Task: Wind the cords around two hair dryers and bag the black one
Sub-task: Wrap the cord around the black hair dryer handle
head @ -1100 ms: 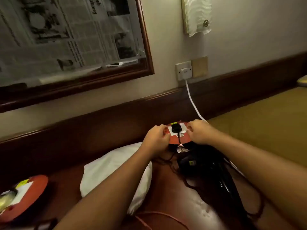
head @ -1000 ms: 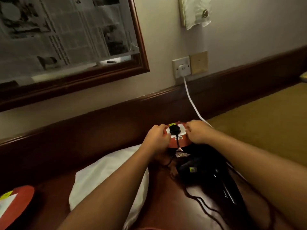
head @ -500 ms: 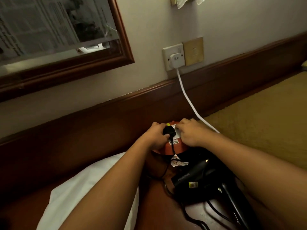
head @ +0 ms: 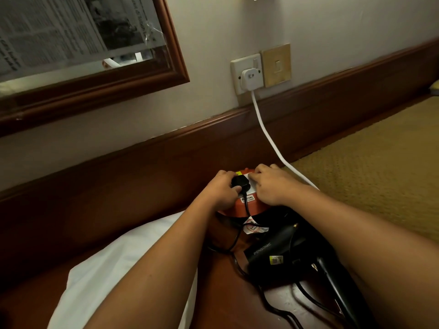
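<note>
A black hair dryer (head: 280, 254) lies on the dark wooden table, under my right forearm. Its black cord (head: 247, 211) runs up to a black plug (head: 240, 186) seated in a round orange extension reel (head: 244, 208) by the wall. My left hand (head: 222, 189) grips the black plug with curled fingers. My right hand (head: 270, 184) presses down on the reel's white socket face, fingers bent over it. More loose black cord (head: 282, 312) trails across the table in front. A white bag (head: 123, 269) lies to the left under my left forearm.
The reel's white cable (head: 266, 134) climbs to a white plug in a wall socket (head: 247, 73). A framed mirror (head: 90, 51) hangs at upper left. A yellow-brown bed cover (head: 380, 162) fills the right side. A dark wood rail (head: 142, 167) backs the table.
The view has moved closer and dipped toward the reel. My left hand shifted from the reel's edge onto the black plug and now grips it; my right hand stays on the reel.
</note>
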Demonstrator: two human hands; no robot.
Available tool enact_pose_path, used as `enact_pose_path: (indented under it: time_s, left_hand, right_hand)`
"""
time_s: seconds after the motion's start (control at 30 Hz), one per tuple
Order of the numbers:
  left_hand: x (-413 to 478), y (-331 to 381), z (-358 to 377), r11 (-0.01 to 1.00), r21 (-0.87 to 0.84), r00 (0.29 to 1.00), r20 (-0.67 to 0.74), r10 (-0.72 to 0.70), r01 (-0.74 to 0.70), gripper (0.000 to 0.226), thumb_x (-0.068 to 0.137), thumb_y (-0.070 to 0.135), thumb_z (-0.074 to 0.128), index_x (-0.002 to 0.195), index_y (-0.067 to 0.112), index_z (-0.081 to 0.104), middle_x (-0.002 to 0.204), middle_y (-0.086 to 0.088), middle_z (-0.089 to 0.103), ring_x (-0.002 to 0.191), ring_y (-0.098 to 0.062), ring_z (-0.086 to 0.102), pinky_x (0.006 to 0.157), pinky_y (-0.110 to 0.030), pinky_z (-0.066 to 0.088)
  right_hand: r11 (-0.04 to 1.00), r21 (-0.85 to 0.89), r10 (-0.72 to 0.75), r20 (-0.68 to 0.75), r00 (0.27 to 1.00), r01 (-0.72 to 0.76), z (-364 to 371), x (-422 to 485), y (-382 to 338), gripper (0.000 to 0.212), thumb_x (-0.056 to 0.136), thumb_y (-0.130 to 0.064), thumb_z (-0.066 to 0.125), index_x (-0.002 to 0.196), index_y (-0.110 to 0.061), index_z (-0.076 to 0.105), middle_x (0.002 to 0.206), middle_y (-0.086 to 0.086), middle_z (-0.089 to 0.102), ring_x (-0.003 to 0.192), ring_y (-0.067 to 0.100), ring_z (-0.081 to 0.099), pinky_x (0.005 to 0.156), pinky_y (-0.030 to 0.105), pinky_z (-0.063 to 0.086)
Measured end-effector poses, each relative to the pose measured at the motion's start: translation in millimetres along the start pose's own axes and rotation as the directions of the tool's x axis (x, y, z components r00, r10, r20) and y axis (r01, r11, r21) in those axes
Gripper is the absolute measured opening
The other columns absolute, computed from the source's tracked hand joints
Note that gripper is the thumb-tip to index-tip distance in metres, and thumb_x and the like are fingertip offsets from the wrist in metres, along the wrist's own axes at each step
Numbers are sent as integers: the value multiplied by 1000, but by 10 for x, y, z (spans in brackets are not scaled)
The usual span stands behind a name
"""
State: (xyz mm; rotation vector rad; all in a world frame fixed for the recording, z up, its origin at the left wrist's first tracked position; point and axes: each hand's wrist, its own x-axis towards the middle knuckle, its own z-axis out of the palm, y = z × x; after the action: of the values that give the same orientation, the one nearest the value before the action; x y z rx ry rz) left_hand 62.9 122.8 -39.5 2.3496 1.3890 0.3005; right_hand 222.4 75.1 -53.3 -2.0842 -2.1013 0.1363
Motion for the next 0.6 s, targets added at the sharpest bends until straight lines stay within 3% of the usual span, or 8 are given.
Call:
enact_pose_path:
  time_s: [0.3, 0.37, 0.43, 0.5, 0.6]
  left_hand:
    - [-24, -26, 23, 998, -58, 995, -95, 23, -29, 42, 102, 20, 55, 143, 14, 49, 145, -5, 43, 128, -24, 49, 94, -26, 37]
    - [-44, -69, -3, 989, -142, 991, -135, 18, -38, 40, 104, 23, 52, 143, 17, 49, 146, -5, 43, 129, -25, 48, 100, -31, 40]
    - [-117, -134, -48, 954, -298, 993, -113, 12, -46, 35, 106, 24, 49, 140, 22, 50, 145, -5, 45, 121, -23, 52, 95, -36, 48]
    - [-281, -202, -110, 834, -549, 998, -64, 19, -51, 29, 107, 19, 47, 135, 23, 52, 142, -13, 51, 112, -27, 59, 78, -35, 54]
    - [-695, -201, -278, 427, -904, 1000, -19, 1, -17, 30, 109, 13, 39, 137, 11, 51, 127, -17, 61, 111, -39, 68, 83, -47, 61]
  right_hand:
    - [999, 9, 33, 0, 999, -33, 0, -36, -8, 46, 101, -29, 31, 144, -18, 44, 144, 5, 41, 123, 30, 43, 103, 46, 40]
    - [999, 17, 42, 14, 999, -43, 0, -45, -2, 46, 102, -30, 31, 144, -18, 44, 145, 5, 41, 123, 31, 44, 104, 47, 40]
    - [998, 30, 57, 41, 998, -58, -27, -47, -8, 45, 102, -33, 31, 143, -18, 44, 143, 5, 42, 123, 32, 46, 102, 46, 42]
    - [997, 38, 61, 97, 993, -65, -130, -68, -33, 45, 103, -36, 33, 142, -17, 46, 143, 9, 45, 125, 33, 48, 103, 43, 42]
    - [997, 64, 32, 146, 989, -41, -364, -258, -78, 49, 105, -41, 30, 139, -12, 52, 141, 14, 53, 129, 32, 48, 104, 38, 39]
